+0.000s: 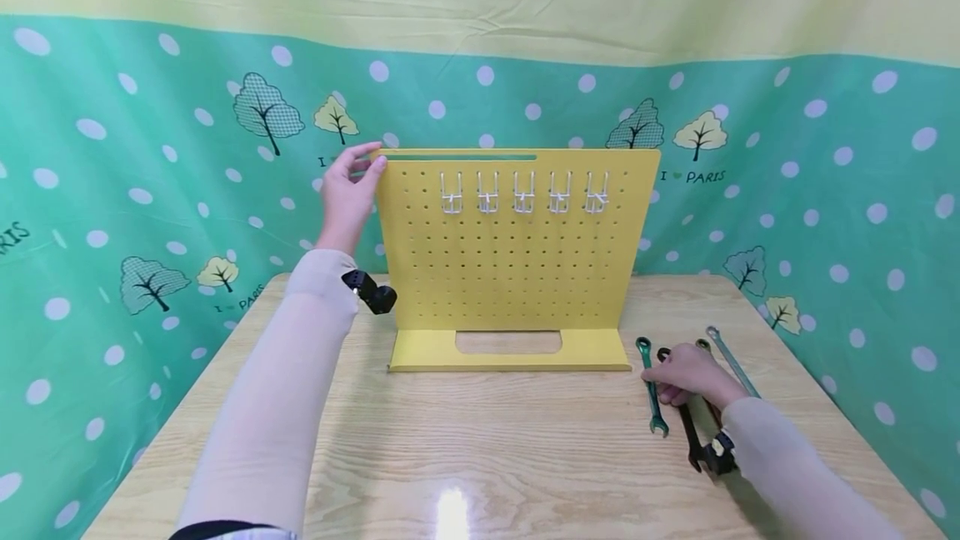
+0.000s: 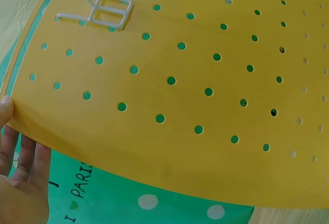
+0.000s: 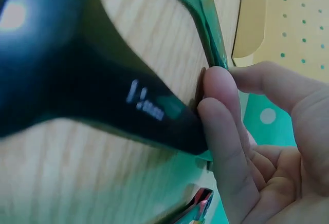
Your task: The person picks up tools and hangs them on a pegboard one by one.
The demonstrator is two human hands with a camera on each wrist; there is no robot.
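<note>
A yellow pegboard (image 1: pixel 637 190) stands upright on its flat base, several white wire hooks (image 1: pixel 523 194) in a row near its top. My left hand (image 1: pixel 351 194) grips the board's upper left corner, thumb in front and fingers behind, as the left wrist view also shows. At the right of the table, my right hand (image 1: pixel 690 373) pinches a green combination wrench (image 1: pixel 651 390) at its shaft. Under that hand lies a black wrench (image 3: pixel 103 80), its shaft partly hidden by the fingers. Beside it are a partly covered wrench (image 1: pixel 703 346) and a silvery-teal wrench (image 1: pixel 733 362).
The pegboard's base (image 1: pixel 420 348) has a wide cutout at its front. All of it stands on a light wooden table (image 1: pixel 480 432). Behind and at both sides hangs a green and yellow curtain (image 1: pixel 480 98) with dots and trees.
</note>
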